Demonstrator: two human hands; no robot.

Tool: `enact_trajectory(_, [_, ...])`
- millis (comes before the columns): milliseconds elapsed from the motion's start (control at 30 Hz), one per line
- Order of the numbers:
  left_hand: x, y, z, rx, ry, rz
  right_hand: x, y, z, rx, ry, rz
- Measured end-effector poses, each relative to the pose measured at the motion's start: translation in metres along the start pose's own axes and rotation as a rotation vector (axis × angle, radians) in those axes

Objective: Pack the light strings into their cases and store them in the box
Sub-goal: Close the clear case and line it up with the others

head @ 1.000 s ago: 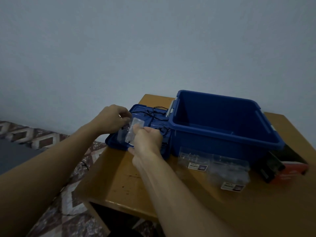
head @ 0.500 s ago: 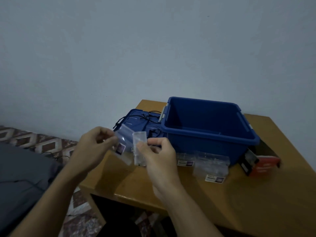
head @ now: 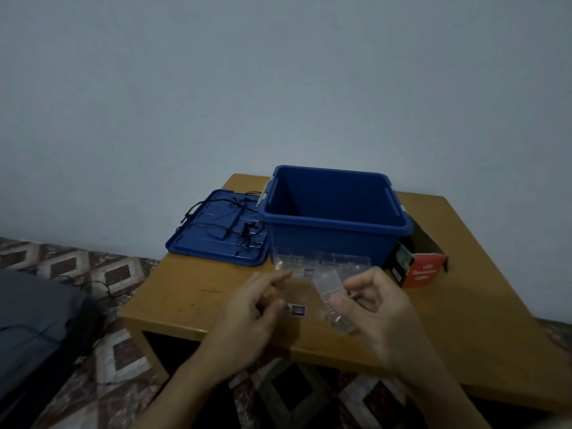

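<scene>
So the person's got both hands up over the near edge of the table. The right hand has thumb and fingers curled round a clear case, held tilted just above the tabletop. The left hand is pinching a second clear piece with a small dark label on it, right beside the case. It's see-through and blurry, so I can't tell if the two bits are touching.

The light string is a loose black tangle on the blue lid, which lies flat on the table's far left corner, up against the box. The box is blue, open, and I can't see anything in it from here. More clear cases sit on the table right against its front wall. A red carton is just right of the box, open end toward it. Down on the patterned floor to the left, a thin black cable runs beside something dark grey.
</scene>
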State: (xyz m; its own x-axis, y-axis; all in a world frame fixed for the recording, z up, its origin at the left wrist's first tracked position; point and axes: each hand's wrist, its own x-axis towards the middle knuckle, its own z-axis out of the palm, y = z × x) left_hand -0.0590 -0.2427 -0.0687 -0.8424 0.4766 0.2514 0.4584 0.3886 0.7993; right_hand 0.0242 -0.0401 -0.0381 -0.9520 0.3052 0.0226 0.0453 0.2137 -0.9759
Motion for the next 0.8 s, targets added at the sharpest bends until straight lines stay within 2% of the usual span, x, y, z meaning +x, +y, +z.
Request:
enact_trajectory(133, [0.0, 0.002, 0.02, -0.273, -0.037, -0.128, -0.01, 0.007, -0.013, -0.039, -0.002, -0.02])
enact_trajectory(200, [-0.002, 0.005, 0.027, -0.361, 0.018, -0.15, -0.012, 0.009, -0.014, -0.059, 0.024, -0.04])
enact_trajectory(300, [-0.001, 0.005, 0.032, -0.392, 0.081, -0.15, -0.01, 0.007, -0.014, -0.067, 0.065, -0.1])
enact_trajectory(467, [0.006, 0.003, 0.031, -0.405, 0.045, -0.15, -0.001, -0.009, -0.011, -0.076, 0.12, -0.297])
enact_trajectory(800, [0.005, -0.001, 0.028, -0.437, -0.012, -0.111, 0.016, -0.004, 0.014, -0.351, 0.109, -0.401])
